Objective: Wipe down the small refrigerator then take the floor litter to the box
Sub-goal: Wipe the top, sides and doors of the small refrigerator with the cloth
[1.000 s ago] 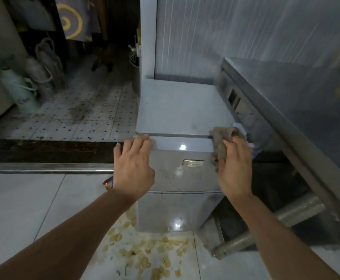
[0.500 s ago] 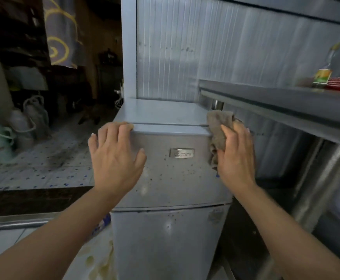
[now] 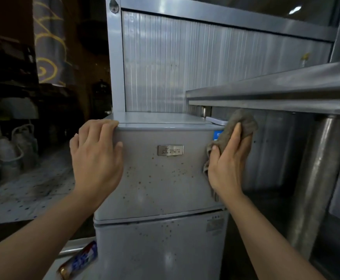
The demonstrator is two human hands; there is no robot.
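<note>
Grey rag meets a spattered door as 2 hands work the small refrigerator.

Right hand presses the rag flat against the upper door's right edge; left hand, open and empty, braces the top-left corner. Brown specks dot both doors, so overlapping strokes with firm pressure would likely serve best. A steel table crowds the right side, its leg close by; a wrapper lies on the floor.
</note>
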